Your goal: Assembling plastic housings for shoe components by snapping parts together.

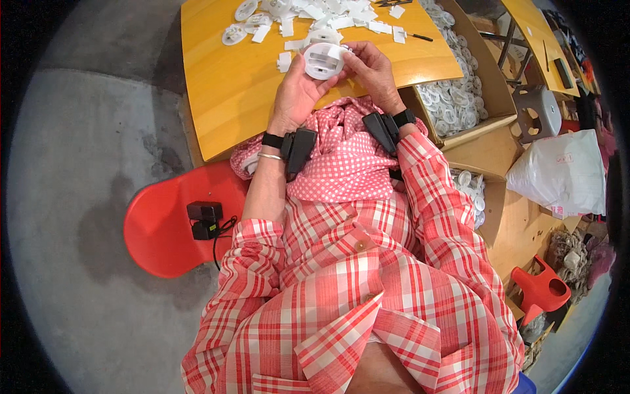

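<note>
Round white plastic housing (323,60): lay between your two hands, above the near part of the yellow tabletop (230,98), its recessed face turned up. Outline circular, so no long axis; its rectangular openings ran roughly left to right. Your left hand (295,95) was clamped on the left and lower rim, thumb at the edge; your right hand (372,71) had thumb and fingers closed at the right rim. Neither was nearer. Whether the right fingertips also pinched a small piece: could not tell. Just beyond: loose white plastic parts (287,27). Rightward: cardboard box (482,130) of white pieces. Leftward: red seat (157,223), grey floor (79,164).
</note>
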